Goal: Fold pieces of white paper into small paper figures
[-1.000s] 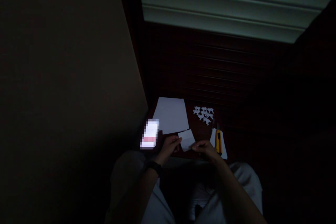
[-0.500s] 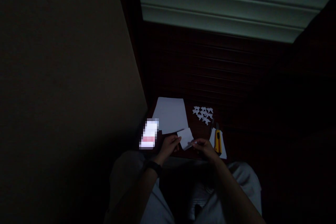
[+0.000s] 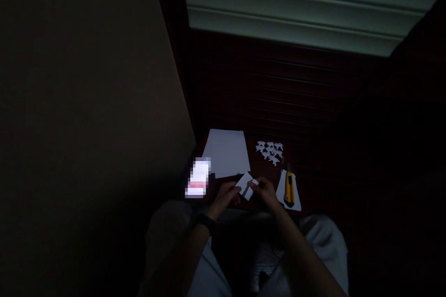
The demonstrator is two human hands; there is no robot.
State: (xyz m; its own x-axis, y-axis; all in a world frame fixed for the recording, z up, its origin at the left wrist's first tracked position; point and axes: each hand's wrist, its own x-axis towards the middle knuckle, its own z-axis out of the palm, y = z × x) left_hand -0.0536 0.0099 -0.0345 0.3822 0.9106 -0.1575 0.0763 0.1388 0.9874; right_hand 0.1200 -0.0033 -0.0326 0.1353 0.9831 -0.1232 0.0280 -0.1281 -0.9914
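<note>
Both hands grip a small white paper piece (image 3: 245,184) just above the near edge of a dark red surface. My left hand (image 3: 226,196), with a dark watch on its wrist, pinches the paper's left side. From the right, my right hand (image 3: 265,191) folds the paper's right edge over toward the left. The scene is very dark and the fingers are hard to make out.
A white paper sheet (image 3: 228,152) lies beyond the hands. Several small white paper cut-outs (image 3: 269,151) are clustered to its right. A yellow utility knife (image 3: 289,188) rests on a paper scrap at the right. A lit screen (image 3: 198,178) glows at the left.
My right hand has moved left, bringing the paper's right edge over, so the visible piece is now smaller and narrower. The left hand has stayed in place.
</note>
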